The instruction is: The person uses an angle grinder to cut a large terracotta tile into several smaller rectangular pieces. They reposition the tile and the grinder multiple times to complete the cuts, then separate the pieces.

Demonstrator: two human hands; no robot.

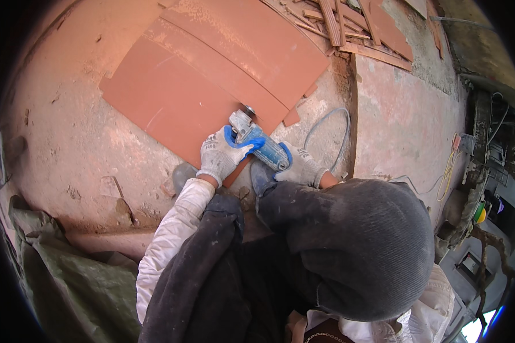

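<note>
Both my hands wear pale knit gloves with blue palms and hold a blue angle grinder (267,152). My left hand (224,150) wraps round the tool near its grey metal head. My right hand (301,167) grips the rear of the body, its fingers partly hidden. The blurred disc (248,110) stands at the near part of a flat reddish-brown slab (171,97); whether it touches the surface I cannot tell. A long straight seam runs across the slab beyond the disc.
A grey cable (347,128) loops on the dusty floor right of the grinder. Cut reddish strips (349,31) lie piled at the far right. A dark green tarp (74,280) is bunched at the near left. A yellow cord (449,171) hangs at the right.
</note>
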